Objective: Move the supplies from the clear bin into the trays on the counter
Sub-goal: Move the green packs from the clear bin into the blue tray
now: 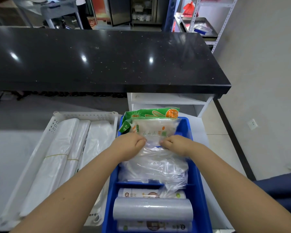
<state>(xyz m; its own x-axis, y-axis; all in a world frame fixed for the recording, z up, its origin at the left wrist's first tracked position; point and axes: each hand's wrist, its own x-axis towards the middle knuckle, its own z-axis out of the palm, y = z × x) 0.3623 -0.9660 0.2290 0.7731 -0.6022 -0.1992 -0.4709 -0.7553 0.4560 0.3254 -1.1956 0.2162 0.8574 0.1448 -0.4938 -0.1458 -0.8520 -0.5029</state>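
Both hands, left (130, 143) and right (174, 145), pinch clear glove packs (151, 130) in blue divided plastic tray (196, 174), three film rolls (152, 211) in front section; white perforated tray (57, 118) holds three bag bundles (60, 157).

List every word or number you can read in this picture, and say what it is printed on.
"100": orange badge on the rear green packet, next character unclear.
Print on the front green packet: too blurred.
Labels on the rolls in the blue tray: too blurred.
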